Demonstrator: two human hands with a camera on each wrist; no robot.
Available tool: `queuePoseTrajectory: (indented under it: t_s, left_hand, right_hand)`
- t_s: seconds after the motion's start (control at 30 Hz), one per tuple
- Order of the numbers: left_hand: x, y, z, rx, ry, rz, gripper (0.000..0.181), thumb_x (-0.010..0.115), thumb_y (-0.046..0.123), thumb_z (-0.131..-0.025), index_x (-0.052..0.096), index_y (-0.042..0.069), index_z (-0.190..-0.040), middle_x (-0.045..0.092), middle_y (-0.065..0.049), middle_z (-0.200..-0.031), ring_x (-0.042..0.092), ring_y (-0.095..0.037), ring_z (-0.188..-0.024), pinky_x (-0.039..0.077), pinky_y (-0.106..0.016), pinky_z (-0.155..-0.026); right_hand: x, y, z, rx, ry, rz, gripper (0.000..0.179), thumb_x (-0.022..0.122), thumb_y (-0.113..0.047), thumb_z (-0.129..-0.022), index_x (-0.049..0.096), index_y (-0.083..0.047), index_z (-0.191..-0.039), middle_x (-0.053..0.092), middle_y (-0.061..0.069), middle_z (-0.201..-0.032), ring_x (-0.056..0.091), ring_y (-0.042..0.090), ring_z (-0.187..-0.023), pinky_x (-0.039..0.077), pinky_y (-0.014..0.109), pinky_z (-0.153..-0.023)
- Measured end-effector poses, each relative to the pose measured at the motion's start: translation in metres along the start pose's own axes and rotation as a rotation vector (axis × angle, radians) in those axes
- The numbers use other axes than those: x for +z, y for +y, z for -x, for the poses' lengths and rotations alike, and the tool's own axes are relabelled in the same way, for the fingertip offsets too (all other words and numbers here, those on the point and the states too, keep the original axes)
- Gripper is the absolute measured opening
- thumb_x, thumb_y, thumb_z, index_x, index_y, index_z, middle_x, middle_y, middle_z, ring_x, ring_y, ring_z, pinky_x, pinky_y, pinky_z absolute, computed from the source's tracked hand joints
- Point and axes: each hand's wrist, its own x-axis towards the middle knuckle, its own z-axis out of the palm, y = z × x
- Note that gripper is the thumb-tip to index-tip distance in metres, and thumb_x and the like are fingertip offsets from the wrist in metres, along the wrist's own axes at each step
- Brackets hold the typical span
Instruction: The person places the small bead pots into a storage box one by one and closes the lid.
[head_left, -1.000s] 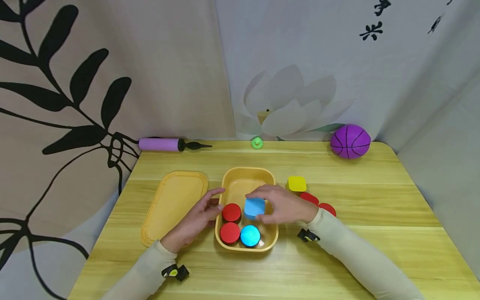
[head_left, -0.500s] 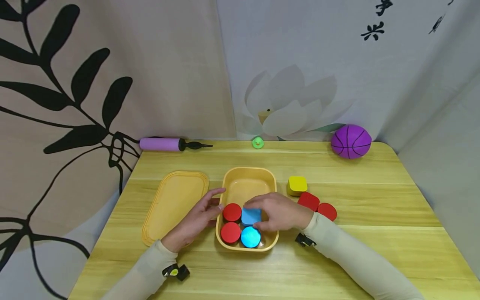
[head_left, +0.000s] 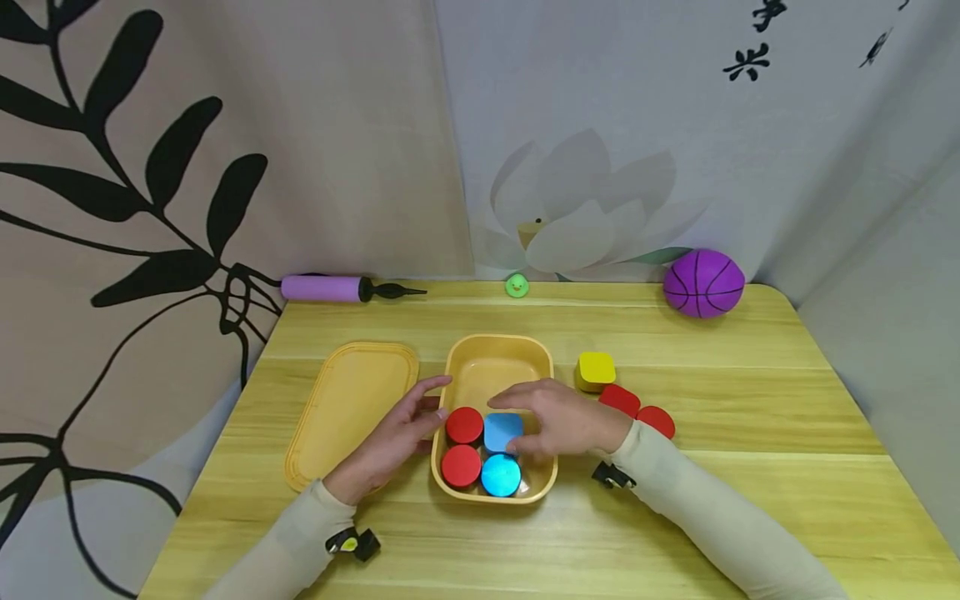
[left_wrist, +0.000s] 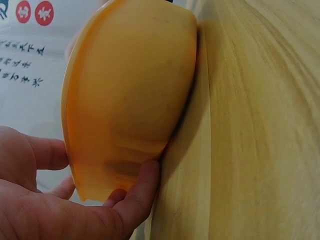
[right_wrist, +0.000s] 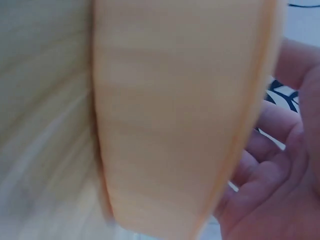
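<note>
Bracing the box (head_left: 501, 338) from its left side, the left hand (head_left: 386, 446) sets its fingers (left_wrist: 142, 187) apart against the rim and outer wall, touching rather than wrapped round; we take this as a way to stop the box sliding on the tabletop (head_left: 675, 517). Over the right rim, we see the right hand (head_left: 566, 417) above the blue square (head_left: 501, 432), which appears to rest inside. Its fingers stand spread, forefinger beyond the far edge and thumb by the near right corner, pinching nothing that we can make out; whether the thumb touches the square we cannot tell. The square sits right of the far red disc (head_left: 464, 425) and just beyond the blue disc (head_left: 501, 475), with the near red disc (head_left: 461, 467) in the near left corner, a close packing that probably limits shifting.

Left of the box lies the lid (head_left: 348, 417), off, leaving the top free for hands. At right, we find a yellow block (head_left: 596, 370), red square (head_left: 619, 399) and outer red disc (head_left: 657, 422) within easy reach. Along the far edge, a pump (head_left: 322, 288), green toy (head_left: 517, 285) and ball (head_left: 703, 283) sit out of the way.
</note>
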Motion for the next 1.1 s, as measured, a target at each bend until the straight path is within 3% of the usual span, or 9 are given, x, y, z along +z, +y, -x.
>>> queuePoseTrajectory:
  t_s: [0.17, 0.37, 0.5, 0.87, 1.1]
  left_hand:
    - [0.000, 0.000, 0.000, 0.005, 0.004, -0.010, 0.054, 0.054, 0.025, -0.112, 0.036, 0.028, -0.163, 0.046, -0.021, -0.153, 0.054, -0.033, -0.132, 0.055, -0.039, -0.091]
    - [-0.001, -0.001, 0.000, 0.016, -0.002, -0.002, 0.053, 0.053, 0.026, -0.112, 0.036, 0.028, -0.163, 0.046, -0.021, -0.153, 0.054, -0.033, -0.132, 0.056, -0.041, -0.093]
    - [-0.001, -0.002, 0.000, 0.015, 0.004, -0.001, 0.052, 0.053, 0.025, -0.113, 0.037, 0.030, -0.162, 0.045, -0.021, -0.152, 0.053, -0.033, -0.132, 0.056, -0.040, -0.092]
    - [0.000, -0.001, 0.000, 0.003, 0.010, -0.010, 0.053, 0.053, 0.025, -0.112, 0.037, 0.030, -0.162, 0.045, -0.020, -0.151, 0.053, -0.033, -0.131, 0.054, -0.038, -0.091]
    - [0.000, -0.001, 0.000, 0.000, 0.008, -0.012, 0.052, 0.052, 0.025, -0.112, 0.037, 0.030, -0.162, 0.045, -0.019, -0.151, 0.052, -0.033, -0.131, 0.053, -0.038, -0.090]
  right_hand:
    - [-0.011, 0.003, 0.007, 0.011, 0.103, -0.040, 0.054, 0.082, -0.034, -0.094, 0.068, -0.013, -0.141, 0.068, -0.001, -0.142, 0.063, 0.022, -0.133, 0.046, 0.056, -0.112]
    - [-0.026, 0.013, 0.023, 0.013, 0.250, -0.071, 0.051, 0.083, -0.029, -0.093, 0.069, -0.015, -0.140, 0.069, -0.003, -0.139, 0.066, 0.020, -0.127, 0.054, 0.045, -0.105]
    - [-0.035, 0.024, 0.038, 0.017, 0.332, -0.102, 0.051, 0.084, -0.026, -0.093, 0.068, -0.011, -0.139, 0.071, 0.003, -0.137, 0.068, 0.022, -0.124, 0.057, 0.048, -0.100]
    - [-0.040, 0.061, 0.093, 0.150, 0.461, -0.100, 0.048, 0.084, -0.024, -0.093, 0.069, -0.012, -0.137, 0.071, 0.004, -0.134, 0.067, 0.023, -0.121, 0.058, 0.049, -0.098]
    - [-0.031, 0.078, 0.123, 0.220, 0.475, -0.056, 0.049, 0.084, -0.021, -0.093, 0.068, -0.009, -0.137, 0.070, 0.006, -0.135, 0.067, 0.028, -0.120, 0.059, 0.047, -0.097]
